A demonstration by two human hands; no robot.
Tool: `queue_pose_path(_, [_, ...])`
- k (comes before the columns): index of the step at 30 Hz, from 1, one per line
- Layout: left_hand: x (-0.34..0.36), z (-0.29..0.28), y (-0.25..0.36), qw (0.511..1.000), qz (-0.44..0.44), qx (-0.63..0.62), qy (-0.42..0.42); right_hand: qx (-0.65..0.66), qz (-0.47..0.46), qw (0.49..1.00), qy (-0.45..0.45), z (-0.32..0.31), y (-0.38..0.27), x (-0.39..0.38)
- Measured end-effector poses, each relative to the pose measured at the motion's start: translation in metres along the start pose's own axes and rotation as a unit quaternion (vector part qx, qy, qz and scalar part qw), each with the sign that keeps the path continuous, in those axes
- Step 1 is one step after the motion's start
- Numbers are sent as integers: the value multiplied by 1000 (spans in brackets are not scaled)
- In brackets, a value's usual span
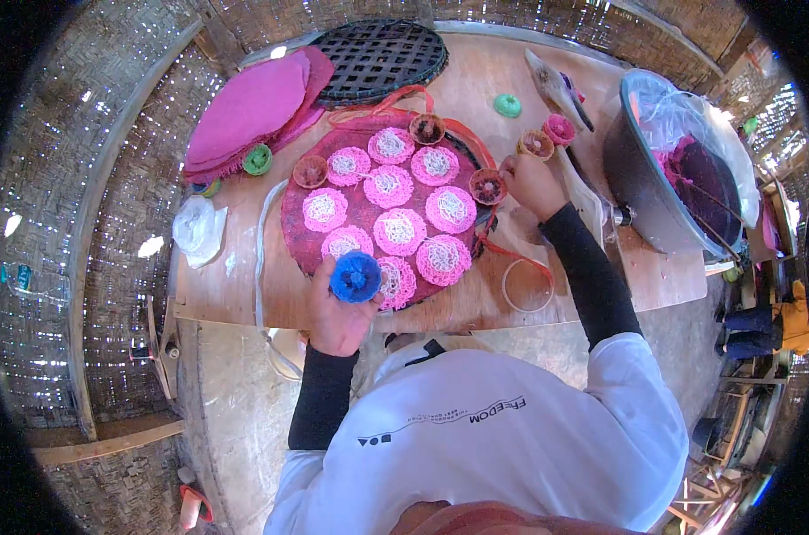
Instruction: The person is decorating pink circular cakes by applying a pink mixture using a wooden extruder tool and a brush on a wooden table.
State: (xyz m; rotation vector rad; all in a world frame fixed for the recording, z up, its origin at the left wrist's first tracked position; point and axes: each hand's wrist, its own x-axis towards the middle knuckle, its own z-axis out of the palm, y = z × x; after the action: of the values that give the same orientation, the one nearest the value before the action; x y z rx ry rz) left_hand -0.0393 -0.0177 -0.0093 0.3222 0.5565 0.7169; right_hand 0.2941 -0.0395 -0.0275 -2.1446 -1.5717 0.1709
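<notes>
My left hand (340,321) holds a blue ruffled cup (354,275) at the front of a round red board (308,230). Several pink lacy rounds with white centres (399,230) lie on the board. My right hand (531,185) is closed at the board's right side, between a dark brown cup (487,186) and an orange-tan cup (535,144); what its fingertips hold is hidden. Another brown cup (311,171) sits at the board's left, and one more (427,128) at its back. A pink cup (558,129) stands behind my right hand.
Pink sheets (239,125), a black woven tray (377,62), green cups (507,105), a plastic bag (198,232) and a long wooden tool (551,85) lie on the plywood table (217,294). A large tub (632,178) stands right. A person (770,325) is farther right.
</notes>
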Motion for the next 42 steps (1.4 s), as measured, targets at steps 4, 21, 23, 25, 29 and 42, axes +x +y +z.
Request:
queue_pose_path(4, [1, -1, 0, 1000, 4, 4, 3, -18, 6, 1000, -13, 2, 5, -1])
queue_pose_path(21, [-25, -13, 0, 992, 81, 89, -31, 260, -334, 886, -190, 22, -192, -32])
queue_pose_path(23, [-29, -28, 7, 950, 187, 244, 53, 236, -354, 897, -120, 40, -199, -11])
queue_pose_path(25, [-41, -37, 19, 896, 264, 339, 111, 203, -354, 908, -100, 58, -207, 16])
queue_pose_path(29, [-56, -68, 35, 788, 370, 429, 242, 135, -378, 911, -97, 100, -217, 51])
queue_pose_path(42, [-49, -106, 29, 676, 391, 560, 278, 103, -418, 861, -269, 96, -213, 16])
